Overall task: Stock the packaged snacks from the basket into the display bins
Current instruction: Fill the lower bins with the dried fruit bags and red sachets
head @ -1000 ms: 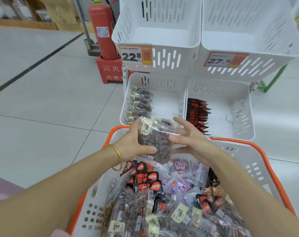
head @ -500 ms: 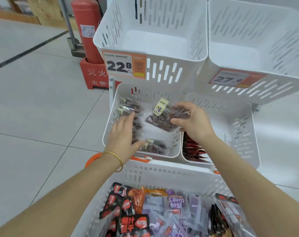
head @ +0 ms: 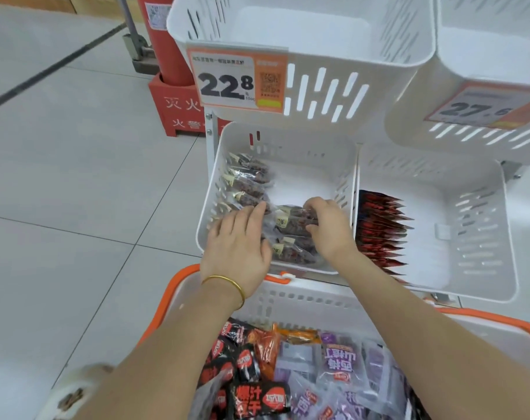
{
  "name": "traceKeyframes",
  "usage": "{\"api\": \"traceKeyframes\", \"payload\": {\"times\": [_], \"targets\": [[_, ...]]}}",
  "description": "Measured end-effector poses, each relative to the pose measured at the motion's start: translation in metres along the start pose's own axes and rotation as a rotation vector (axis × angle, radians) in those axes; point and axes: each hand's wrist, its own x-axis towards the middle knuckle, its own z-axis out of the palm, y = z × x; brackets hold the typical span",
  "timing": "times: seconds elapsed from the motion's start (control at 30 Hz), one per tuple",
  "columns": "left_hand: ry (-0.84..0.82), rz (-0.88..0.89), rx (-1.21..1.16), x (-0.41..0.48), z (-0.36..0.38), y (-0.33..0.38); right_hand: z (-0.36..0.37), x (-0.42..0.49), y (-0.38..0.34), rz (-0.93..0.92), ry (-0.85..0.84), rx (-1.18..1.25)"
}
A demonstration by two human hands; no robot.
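Fingers [head: 313,204] of your right hand [head: 330,234] pinch the clear snack packet [head: 291,222] near the right wall of the lower left bin [head: 347,165], with your left hand [head: 238,244] flat beside it. It looks light, soft and slippery, so hold it by the sealed edges.

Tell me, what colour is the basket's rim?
Orange; the basket's rim shows best in the head view.

Left grip [head: 239,241] lies flat, fingers straight, against the row of clear packets [head: 248,183] in the white slotted plastic lower-left bin [head: 288,147]. Right grip [head: 329,230] pinches a clear plastic packet of dark dried snack [head: 291,221] inside the same bin. Red foil packets [head: 379,231] stand in the adjoining white bin [head: 475,237]. The orange-rimmed white basket [head: 303,301] below holds mixed packets.
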Motion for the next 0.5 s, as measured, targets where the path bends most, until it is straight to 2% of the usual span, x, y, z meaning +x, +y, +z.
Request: {"api": "traceKeyframes", "payload": {"times": [0.13, 0.23, 0.4, 0.5], "targets": [[-0.015, -0.014, 0.012, 0.0, 0.001, 0.001, 0.005, 0.007, 0.007, 0.064, -0.202, 0.139], [-0.01, -0.019, 0.01, 0.002, 0.0, 0.002, 0.009, 0.009, 0.006, 0.093, -0.32, 0.112], [-0.014, -0.029, 0.004, 0.002, 0.001, 0.003, -0.001, -0.001, -0.004, 0.03, -0.206, -0.072], [-0.024, -0.048, -0.028, 0.003, -0.003, 0.003, -0.024, -0.024, -0.013, -0.039, -0.113, -0.04]]}}
